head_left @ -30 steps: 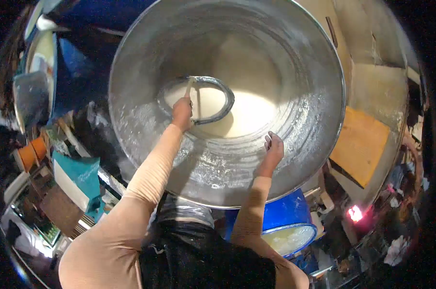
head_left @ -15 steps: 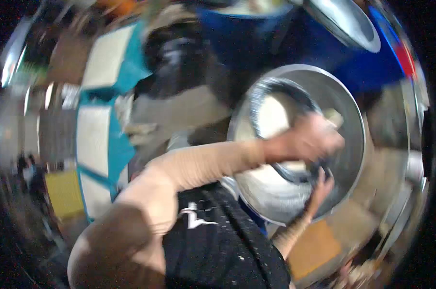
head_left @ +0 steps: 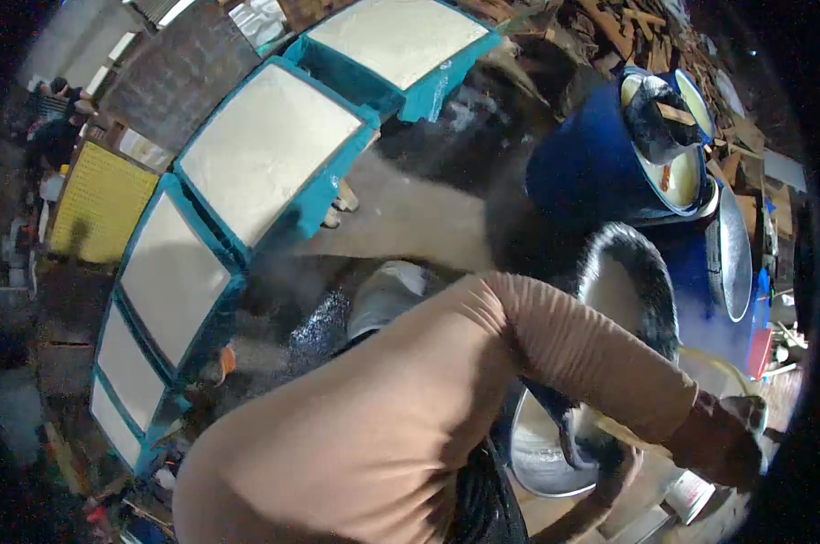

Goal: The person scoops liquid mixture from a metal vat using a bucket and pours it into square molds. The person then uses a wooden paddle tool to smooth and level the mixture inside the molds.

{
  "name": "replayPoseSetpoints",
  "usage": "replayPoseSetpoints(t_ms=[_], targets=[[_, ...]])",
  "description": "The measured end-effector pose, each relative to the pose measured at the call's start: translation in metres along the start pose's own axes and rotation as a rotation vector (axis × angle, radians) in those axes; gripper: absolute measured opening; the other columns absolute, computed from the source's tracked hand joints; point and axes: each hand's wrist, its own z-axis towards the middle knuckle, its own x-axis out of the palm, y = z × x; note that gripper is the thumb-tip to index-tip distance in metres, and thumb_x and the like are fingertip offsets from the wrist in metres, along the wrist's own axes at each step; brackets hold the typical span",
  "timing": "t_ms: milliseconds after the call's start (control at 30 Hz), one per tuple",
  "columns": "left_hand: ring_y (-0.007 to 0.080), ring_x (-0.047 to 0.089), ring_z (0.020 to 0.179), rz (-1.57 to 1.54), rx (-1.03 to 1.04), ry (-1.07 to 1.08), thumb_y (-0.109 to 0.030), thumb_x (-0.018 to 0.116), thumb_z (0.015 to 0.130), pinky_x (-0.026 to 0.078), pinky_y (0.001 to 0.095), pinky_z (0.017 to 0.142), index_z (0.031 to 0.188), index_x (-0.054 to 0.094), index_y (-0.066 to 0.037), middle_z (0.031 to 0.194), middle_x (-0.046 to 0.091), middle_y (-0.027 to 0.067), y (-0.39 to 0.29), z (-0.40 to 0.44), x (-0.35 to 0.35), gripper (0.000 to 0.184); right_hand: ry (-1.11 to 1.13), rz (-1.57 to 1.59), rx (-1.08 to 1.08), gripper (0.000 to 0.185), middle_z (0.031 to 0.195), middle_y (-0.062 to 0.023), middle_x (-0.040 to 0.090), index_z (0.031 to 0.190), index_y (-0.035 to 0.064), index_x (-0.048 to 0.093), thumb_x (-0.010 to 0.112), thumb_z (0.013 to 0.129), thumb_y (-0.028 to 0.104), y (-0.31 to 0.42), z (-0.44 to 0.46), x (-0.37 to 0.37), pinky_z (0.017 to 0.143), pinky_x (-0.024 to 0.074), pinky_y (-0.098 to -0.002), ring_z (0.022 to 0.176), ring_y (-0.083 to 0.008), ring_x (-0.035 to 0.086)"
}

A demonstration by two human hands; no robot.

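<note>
A black bucket (head_left: 661,290) with pale liquid inside is tilted beyond my left forearm, which hides much of it. My left hand (head_left: 732,444) is in shadow at the right, its fingers curled beside a thin yellowish strip (head_left: 720,363); what it grips is unclear. Lower down, my right hand (head_left: 614,467) appears closed around the bucket's dark lower part. Beneath the bucket stands a large metal pot (head_left: 522,458), whitish liquid showing in it.
Teal-edged trays (head_left: 212,218) filled with a flat, pale layer curve along the left. Blue barrels (head_left: 577,154) stand at the upper right, one with another black bucket (head_left: 650,127) on it. A metal basin (head_left: 734,245) leans beside them. Firewood (head_left: 609,27) lies behind.
My view has swung, bringing the trays and barrels further into sight. The black bucket, low inside the metal pot before, is now raised and tilted. My left arm reaches further right.
</note>
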Motion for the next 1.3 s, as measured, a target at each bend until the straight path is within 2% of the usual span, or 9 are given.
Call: replayPoseSetpoints(t_ms=[167, 300, 433, 500, 600, 733, 867, 1200, 1300], targets=[[0.0348, 0.065, 0.084, -0.064, -0.125, -0.076, -0.033, 0.067, 0.079, 0.053, 0.0448, 0.073, 0.097, 0.053, 0.009, 0.086, 0.061, 0.0234, -0.070, -0.008, 0.000, 0.048, 0.246, 0.106, 0.015, 0.023, 0.093, -0.0102, 0.064, 0.108, -0.0005, 0.061, 0.058, 0.087, 0.008, 0.011, 0.013, 0.027, 0.078, 0.0509, -0.0334, 0.086, -0.0202, 0.062], [0.0366, 0.066, 0.093, -0.149, -0.448, -0.184, -0.037, 0.068, 0.075, 0.053, 0.0452, 0.077, 0.104, 0.052, 0.017, 0.096, 0.063, 0.0327, -0.105, -0.093, -0.092, 0.063, 0.451, 0.126, 0.042, 0.023, 0.091, -0.0086, 0.064, 0.106, -0.0002, 0.061, 0.058, 0.084, 0.006, 0.012, 0.034, 0.125, 0.075, 0.0507, -0.0321, 0.083, -0.0189, 0.062], [0.0263, 0.059, 0.052, 0.075, -0.213, -0.523, -0.035, 0.067, 0.077, 0.046, 0.0438, 0.051, 0.057, 0.051, 0.012, 0.055, 0.053, 0.0269, -0.039, -0.215, -0.169, 0.053, 0.572, 0.108, 0.063, 0.023, 0.089, -0.0069, 0.064, 0.105, 0.0002, 0.061, 0.058, 0.082, 0.004, -0.003, 0.039, 0.258, 0.072, 0.0506, -0.0308, 0.080, -0.0176, 0.061], [0.0237, 0.058, 0.054, 0.105, -0.162, -0.571, -0.035, 0.067, 0.077, 0.044, 0.0422, 0.051, 0.058, 0.052, 0.008, 0.056, 0.053, 0.0235, -0.035, -0.251, -0.194, 0.049, 0.618, 0.125, 0.040, 0.023, 0.088, -0.0061, 0.064, 0.104, 0.0003, 0.061, 0.058, 0.081, 0.003, -0.004, 0.050, 0.306, 0.071, 0.0505, -0.0301, 0.079, -0.0169, 0.061], [0.0328, 0.053, 0.076, 0.804, -0.027, -0.443, -0.024, 0.065, 0.079, 0.040, 0.0414, 0.063, 0.077, 0.061, -0.012, 0.076, 0.044, 0.0139, -0.040, -0.288, -0.224, 0.013, 0.675, 0.125, 0.047, 0.024, 0.086, -0.0048, 0.064, 0.103, 0.0006, 0.061, 0.058, 0.079, 0.001, 0.003, 0.067, 0.358, 0.069, 0.0504, -0.0291, 0.077, -0.0159, 0.061], [0.0342, 0.056, 0.078, 0.310, -0.428, -0.670, -0.025, 0.065, 0.083, 0.042, 0.0416, 0.066, 0.080, 0.058, -0.005, 0.081, 0.051, 0.0173, -0.036, -0.322, -0.249, 0.020, 0.695, 0.123, 0.203, 0.028, 0.085, -0.0034, 0.064, 0.102, 0.0003, 0.062, 0.058, 0.074, -0.001, 0.031, 0.060, 0.400, 0.067, 0.0493, -0.0277, 0.076, -0.0150, 0.060], [0.0322, 0.056, 0.078, 0.525, -0.320, -0.615, -0.025, 0.066, 0.082, 0.042, 0.0414, 0.064, 0.079, 0.058, -0.006, 0.081, 0.051, 0.0171, -0.010, -0.357, -0.273, 0.021, 0.673, 0.163, 0.259, 0.032, 0.088, -0.0044, 0.065, 0.102, -0.0015, 0.062, 0.059, 0.070, -0.001, 0.041, 0.062, 0.433, 0.070, 0.0507, -0.0291, 0.077, -0.0154, 0.062], [0.0323, 0.057, 0.064, 0.404, -0.214, -0.681, -0.026, 0.067, 0.079, 0.042, 0.0433, 0.057, 0.081, 0.051, -0.001, 0.071, 0.051, 0.0140, -0.021, -0.407, -0.337, 0.029, 0.583, 0.272, 0.252, 0.037, 0.107, -0.0083, 0.067, 0.116, -0.0038, 0.060, 0.067, 0.080, -0.001, 0.084, 0.037, 0.480, 0.083, 0.0519, -0.0286, 0.094, -0.0164, 0.064], [0.0309, 0.055, 0.064, 0.028, -0.497, -0.690, -0.026, 0.070, 0.075, 0.041, 0.0422, 0.057, 0.086, 0.049, 0.000, 0.069, 0.049, 0.0122, -0.021, -0.411, -0.350, 0.035, 0.610, 0.292, 0.292, 0.041, 0.106, -0.0104, 0.067, 0.120, -0.0042, 0.058, 0.069, 0.080, -0.002, 0.025, 0.070, 0.471, 0.081, 0.0546, -0.0313, 0.090, -0.0187, 0.066]])
